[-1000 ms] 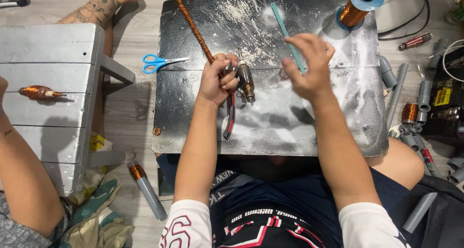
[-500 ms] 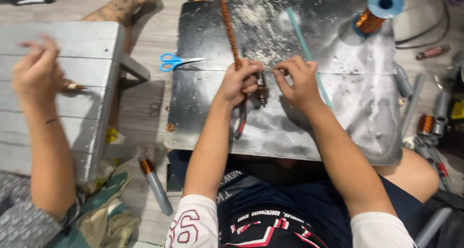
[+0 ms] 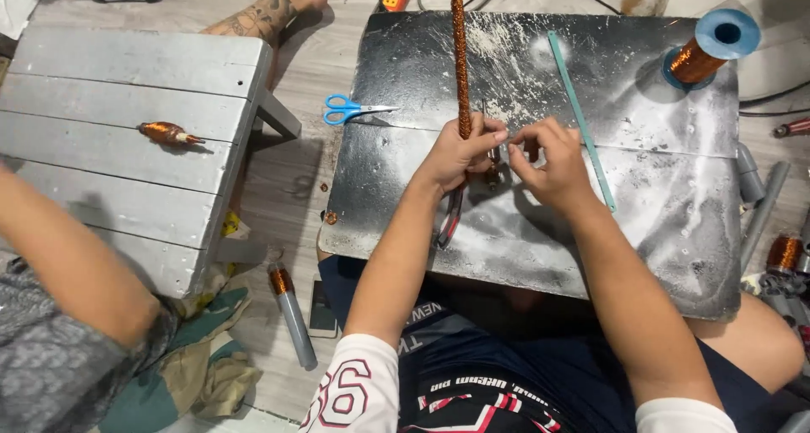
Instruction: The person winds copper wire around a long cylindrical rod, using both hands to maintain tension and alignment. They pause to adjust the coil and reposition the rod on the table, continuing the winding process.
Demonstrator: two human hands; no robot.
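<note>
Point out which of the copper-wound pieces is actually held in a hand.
The long copper-wound rod, gripped at its lower end by the left hand. The spool, the small coil on the grey bench and the floor tube lie untouched.

A dark phone screen [image 3: 321, 308] on the floor beside the grey tube [image 3: 293, 313].

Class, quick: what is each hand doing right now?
Left hand: closed on the copper-wound rod.
Right hand: fingers pinched beside the left; what it holds cannot be told.
</note>
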